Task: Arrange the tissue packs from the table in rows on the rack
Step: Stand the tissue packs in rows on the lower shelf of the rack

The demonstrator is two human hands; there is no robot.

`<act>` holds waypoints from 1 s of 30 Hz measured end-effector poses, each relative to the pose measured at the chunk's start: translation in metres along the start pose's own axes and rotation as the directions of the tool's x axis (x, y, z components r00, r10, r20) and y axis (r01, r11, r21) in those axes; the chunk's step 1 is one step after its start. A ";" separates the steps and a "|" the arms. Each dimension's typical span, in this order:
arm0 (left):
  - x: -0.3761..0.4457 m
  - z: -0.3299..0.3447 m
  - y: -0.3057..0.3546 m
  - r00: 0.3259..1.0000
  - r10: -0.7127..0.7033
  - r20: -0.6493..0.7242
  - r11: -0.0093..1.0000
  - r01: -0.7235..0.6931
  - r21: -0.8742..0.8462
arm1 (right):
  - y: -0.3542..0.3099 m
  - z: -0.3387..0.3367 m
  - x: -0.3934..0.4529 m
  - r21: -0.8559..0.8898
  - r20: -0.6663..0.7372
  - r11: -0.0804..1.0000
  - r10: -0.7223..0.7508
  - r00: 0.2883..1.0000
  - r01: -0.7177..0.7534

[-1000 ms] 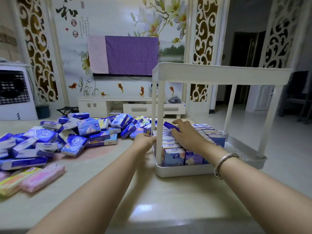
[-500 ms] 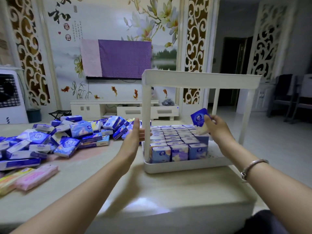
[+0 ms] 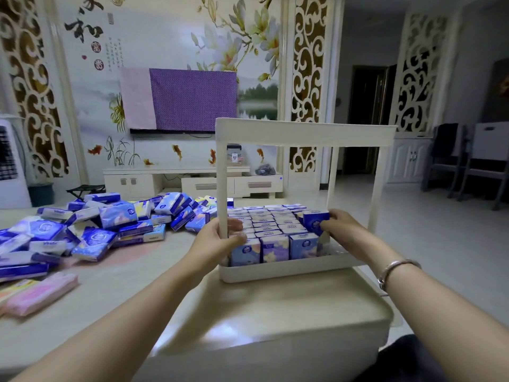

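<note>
A white two-tier rack (image 3: pixel 278 272) stands on the table's right end, its bottom tray filled with rows of upright blue tissue packs (image 3: pixel 272 248). My left hand (image 3: pixel 217 241) grips the rack's near-left post. My right hand (image 3: pixel 343 226) holds a dark blue tissue pack (image 3: pixel 315 222) low over the right side of the rows, inside the rack. A large loose heap of blue tissue packs (image 3: pixel 110 224) lies on the table to the left.
Pink and yellow packs (image 3: pixel 38 295) lie at the table's near-left. The table's front edge (image 3: pixel 261 351) curves close below the rack. Beyond are a TV cabinet (image 3: pixel 192 183), a white cooler (image 3: pixel 11 166) at left and chairs (image 3: pixel 468 166) at right.
My right hand has brought the blue pack down from beside the rack's right post into the tray rows. My left hand has closed round the near-left post.
</note>
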State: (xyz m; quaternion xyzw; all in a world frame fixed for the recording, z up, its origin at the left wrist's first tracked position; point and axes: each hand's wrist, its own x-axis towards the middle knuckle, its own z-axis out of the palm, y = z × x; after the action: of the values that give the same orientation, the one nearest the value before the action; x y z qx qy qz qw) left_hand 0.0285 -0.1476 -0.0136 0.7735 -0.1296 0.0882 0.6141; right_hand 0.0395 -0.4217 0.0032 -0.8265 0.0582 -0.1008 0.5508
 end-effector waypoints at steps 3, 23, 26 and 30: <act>0.002 -0.001 -0.001 1.000 0.007 0.002 1.000 -0.007 0.013 | 0.011 0.005 0.006 -0.091 0.048 0.996 0.031 0.998 -0.026; -0.008 -0.026 0.008 0.999 0.033 -0.004 0.998 -0.033 -0.057 | -0.049 0.033 -0.066 -0.445 -0.038 0.759 -0.547 0.836 0.476; -0.016 -0.050 0.005 0.999 0.035 -0.022 0.999 -0.036 -0.036 | -0.074 0.065 -0.099 -0.395 0.067 0.677 -0.653 0.755 0.621; -0.022 -0.095 -0.016 0.998 0.011 -0.055 0.997 -0.006 0.080 | -0.100 0.118 -0.133 -0.321 0.198 0.601 -0.714 0.672 0.732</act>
State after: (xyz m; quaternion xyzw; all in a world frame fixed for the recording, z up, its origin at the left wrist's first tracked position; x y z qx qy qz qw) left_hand 0.0145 -0.0502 -0.0133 0.7942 -0.1123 0.1172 0.5855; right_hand -0.0639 -0.2491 0.0381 -0.8701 -0.2763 -0.2814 0.2958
